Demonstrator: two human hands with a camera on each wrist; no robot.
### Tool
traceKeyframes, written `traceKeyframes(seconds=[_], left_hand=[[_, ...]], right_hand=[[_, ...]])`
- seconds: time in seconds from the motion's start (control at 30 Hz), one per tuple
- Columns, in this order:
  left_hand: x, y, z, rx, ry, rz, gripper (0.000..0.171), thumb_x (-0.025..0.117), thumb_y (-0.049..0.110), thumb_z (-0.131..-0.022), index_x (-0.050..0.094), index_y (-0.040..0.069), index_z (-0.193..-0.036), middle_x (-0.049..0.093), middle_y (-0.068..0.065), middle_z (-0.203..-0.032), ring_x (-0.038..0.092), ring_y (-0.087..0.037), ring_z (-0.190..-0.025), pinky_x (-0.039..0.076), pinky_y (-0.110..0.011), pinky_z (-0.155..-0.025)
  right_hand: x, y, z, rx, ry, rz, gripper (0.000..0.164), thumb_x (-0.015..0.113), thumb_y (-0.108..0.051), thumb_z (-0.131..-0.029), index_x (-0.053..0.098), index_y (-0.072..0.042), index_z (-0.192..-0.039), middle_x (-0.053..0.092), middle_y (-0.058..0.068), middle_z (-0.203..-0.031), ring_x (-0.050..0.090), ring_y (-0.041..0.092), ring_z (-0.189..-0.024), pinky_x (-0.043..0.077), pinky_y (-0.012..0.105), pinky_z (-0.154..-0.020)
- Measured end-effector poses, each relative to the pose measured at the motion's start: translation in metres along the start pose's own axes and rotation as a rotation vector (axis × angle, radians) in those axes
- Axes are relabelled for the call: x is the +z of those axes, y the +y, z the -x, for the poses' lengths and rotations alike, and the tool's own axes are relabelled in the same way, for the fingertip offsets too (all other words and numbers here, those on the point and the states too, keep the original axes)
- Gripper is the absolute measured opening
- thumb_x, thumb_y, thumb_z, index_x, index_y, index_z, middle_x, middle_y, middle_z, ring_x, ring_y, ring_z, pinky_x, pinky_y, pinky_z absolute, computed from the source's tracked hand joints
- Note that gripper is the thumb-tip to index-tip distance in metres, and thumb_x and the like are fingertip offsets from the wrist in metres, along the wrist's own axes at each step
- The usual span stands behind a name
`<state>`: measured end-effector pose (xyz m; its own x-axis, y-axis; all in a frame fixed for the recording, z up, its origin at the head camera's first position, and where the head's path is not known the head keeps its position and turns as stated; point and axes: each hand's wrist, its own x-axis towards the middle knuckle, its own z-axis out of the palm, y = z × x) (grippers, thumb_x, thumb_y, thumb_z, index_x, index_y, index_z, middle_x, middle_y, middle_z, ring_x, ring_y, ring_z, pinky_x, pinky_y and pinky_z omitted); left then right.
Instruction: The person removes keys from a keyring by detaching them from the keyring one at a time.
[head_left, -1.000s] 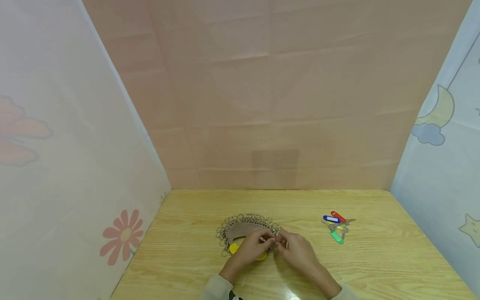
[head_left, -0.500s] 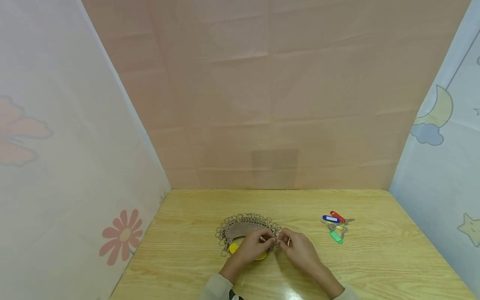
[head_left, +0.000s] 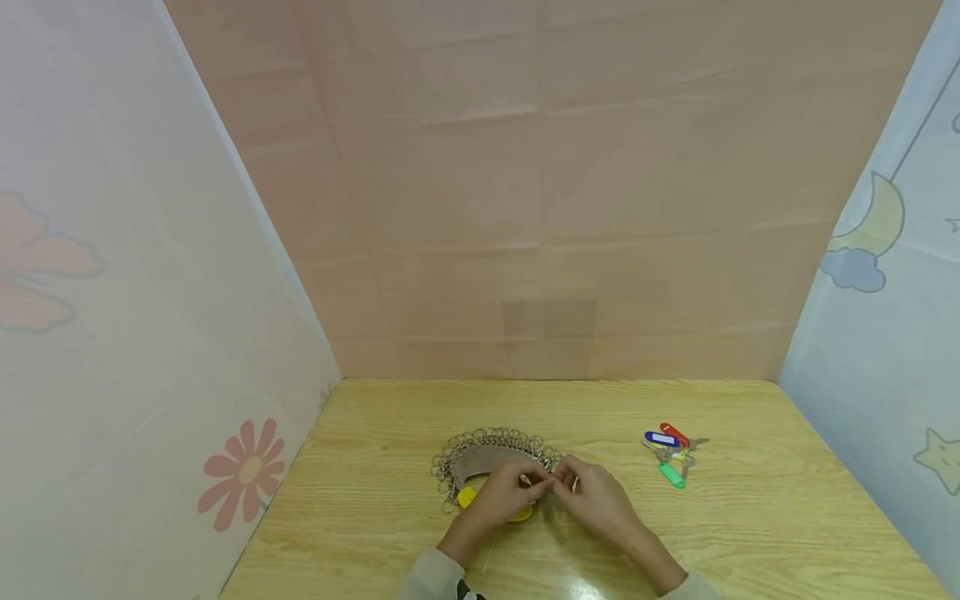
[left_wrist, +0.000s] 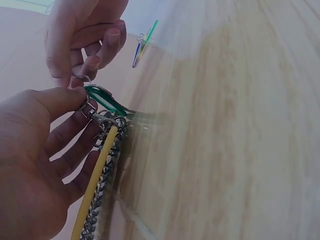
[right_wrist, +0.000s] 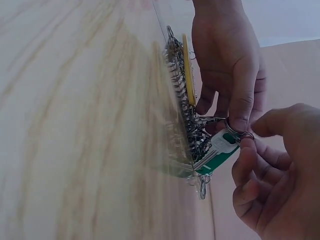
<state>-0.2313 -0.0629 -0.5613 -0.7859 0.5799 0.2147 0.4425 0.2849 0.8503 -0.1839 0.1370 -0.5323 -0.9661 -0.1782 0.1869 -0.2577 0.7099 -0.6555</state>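
A curved grey metal key holder (head_left: 483, 457) lies on the table, edged with many small snap hooks and split rings. My left hand (head_left: 504, 493) is over its right side, thumb and forefinger pinching a snap hook's split ring (left_wrist: 86, 105). Fingertip to fingertip with it, my right hand (head_left: 600, 497) pinches a linked key ring (right_wrist: 246, 135). From these rings hang a silver key (right_wrist: 222, 144) and a green key tag (right_wrist: 214, 164), close over the holder's edge. The yellow piece (head_left: 467, 497) of the holder is partly hidden under my left hand.
Keys with a red tag (head_left: 675, 434), a blue tag (head_left: 662, 438) and a green tag (head_left: 672, 476) lie in a small heap to the right on the wooden table (head_left: 757, 517). Printed cloth walls (head_left: 247, 333) enclose the table's sides and back.
My right fingertips move slightly back and forth at the rings and now sit closer against my left fingertips. The key holder and the heap of keys stay in place.
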Motion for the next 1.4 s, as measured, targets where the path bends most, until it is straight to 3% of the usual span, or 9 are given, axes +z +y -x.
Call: traceKeyframes(seconds=[0.23, 0.7, 1.07, 1.4], left_hand=[[0.0006, 0.0022, 0.0005, -0.016, 0.002, -0.020, 0.013, 0.071, 0.026, -0.104, 0.083, 0.019, -0.105, 0.075, 0.010, -0.098, 0.062, 0.006, -0.086, 0.054, -0.019, -0.079], [0.0009, 0.0028, 0.0025, -0.041, 0.009, 0.007, 0.012, 0.071, 0.028, -0.105, 0.080, 0.021, -0.106, 0.073, 0.012, -0.101, 0.063, 0.004, -0.090, 0.054, -0.021, -0.080], [-0.0017, 0.0042, 0.0031, -0.062, 0.010, 0.035, 0.011, 0.071, 0.026, -0.105, 0.079, 0.019, -0.101, 0.072, 0.012, -0.099, 0.062, 0.004, -0.090, 0.054, -0.021, -0.080], [-0.0040, 0.0053, 0.0038, -0.079, 0.006, 0.043, 0.011, 0.071, 0.025, -0.105, 0.079, 0.018, -0.102, 0.073, 0.012, -0.100, 0.063, 0.004, -0.091, 0.054, -0.021, -0.081]], right_hand=[[-0.0012, 0.0014, -0.0005, -0.003, -0.038, -0.022, 0.008, 0.072, -0.015, -0.099, 0.069, -0.018, -0.091, 0.063, -0.011, -0.074, 0.048, 0.000, -0.057, 0.040, 0.020, -0.051], [0.0020, 0.0031, -0.0012, 0.037, -0.056, -0.096, 0.008, 0.067, -0.012, -0.102, 0.069, -0.012, -0.094, 0.058, -0.009, -0.070, 0.045, 0.000, -0.057, 0.038, 0.019, -0.053], [0.0003, 0.0066, -0.0022, 0.074, -0.101, -0.293, 0.013, 0.064, -0.015, -0.105, 0.069, -0.003, -0.101, 0.065, 0.009, -0.078, 0.048, 0.003, -0.058, 0.039, 0.019, -0.053], [0.0006, 0.0054, -0.0030, 0.075, -0.095, -0.286, 0.012, 0.065, -0.015, -0.105, 0.069, -0.005, -0.100, 0.062, 0.002, -0.076, 0.047, 0.002, -0.058, 0.039, 0.019, -0.052]])
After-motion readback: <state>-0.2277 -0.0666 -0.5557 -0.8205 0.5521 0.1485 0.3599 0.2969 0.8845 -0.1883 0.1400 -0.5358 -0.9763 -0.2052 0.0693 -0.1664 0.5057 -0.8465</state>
